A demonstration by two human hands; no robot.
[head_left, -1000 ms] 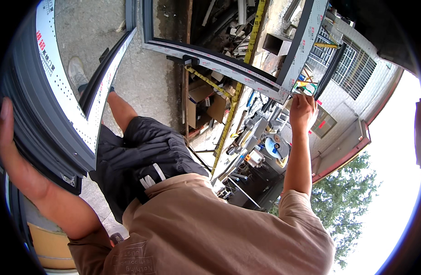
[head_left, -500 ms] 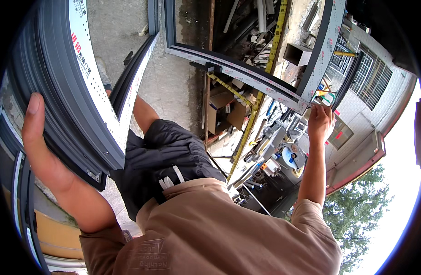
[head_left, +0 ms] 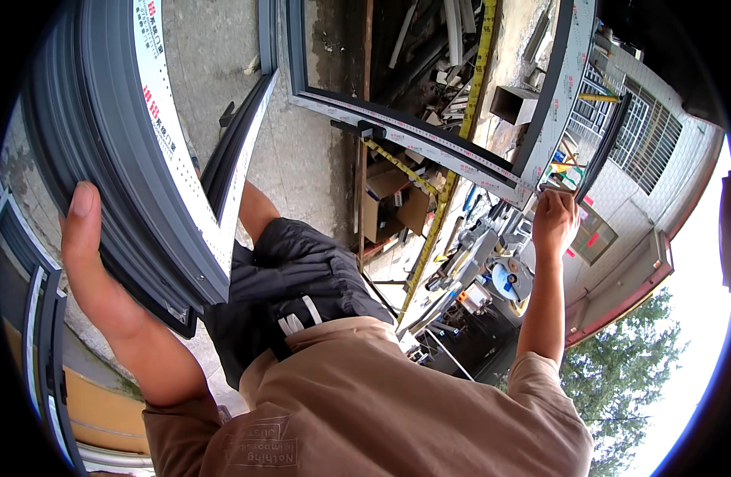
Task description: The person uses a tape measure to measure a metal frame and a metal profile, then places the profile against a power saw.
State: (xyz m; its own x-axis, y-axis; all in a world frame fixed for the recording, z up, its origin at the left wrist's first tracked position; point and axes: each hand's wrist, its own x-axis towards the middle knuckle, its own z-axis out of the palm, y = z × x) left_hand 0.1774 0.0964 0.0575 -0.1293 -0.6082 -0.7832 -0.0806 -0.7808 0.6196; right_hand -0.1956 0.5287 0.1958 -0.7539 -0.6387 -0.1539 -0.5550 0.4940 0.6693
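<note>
Frame (head_left: 115, 143) at left edged rightward, still steadied by left hand (head_left: 89, 258), fingers hidden; right hand (head_left: 554, 224) curls at second frame (head_left: 562, 95); both holds unclear.

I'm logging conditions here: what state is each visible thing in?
Left hand: against left grey frame, thumb extended
Right hand: fingers curled beside right grey frame corner; hold unclear
Left grey frame: one face film-covered, outer side bare
Right grey frame: film-covered
Cardboard box: open, flaps out
</note>
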